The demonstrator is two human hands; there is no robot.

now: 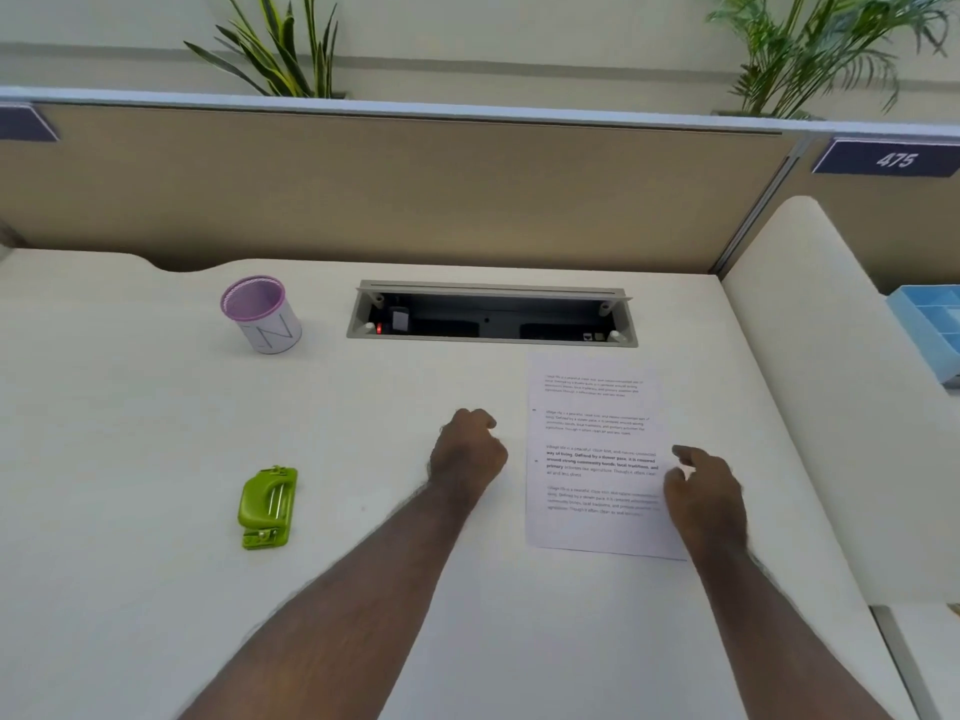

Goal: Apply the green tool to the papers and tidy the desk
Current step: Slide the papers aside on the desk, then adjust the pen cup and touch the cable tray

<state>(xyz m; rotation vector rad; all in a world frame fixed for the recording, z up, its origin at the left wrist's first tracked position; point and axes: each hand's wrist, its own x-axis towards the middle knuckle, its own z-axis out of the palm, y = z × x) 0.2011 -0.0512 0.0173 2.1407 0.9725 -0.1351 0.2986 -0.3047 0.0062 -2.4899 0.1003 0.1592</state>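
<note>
A green hole punch (pixel 267 506) lies on the white desk (pixel 130 433) at the left, apart from both hands. Printed papers (pixel 592 449) lie flat on the right half of the desk. My left hand (pixel 470 449) is curled into a loose fist just left of the papers' edge, with nothing in it. My right hand (pixel 706 493) hovers over the papers' right edge, fingers bent and slightly apart, holding nothing.
A purple-rimmed mesh pen cup (pixel 261 314) stands at the back left. An open cable tray (pixel 491 317) is sunk into the desk at the back. A tan partition (pixel 415 189) walls the far side. A blue organiser box (pixel 930 324) sits beyond the right divider.
</note>
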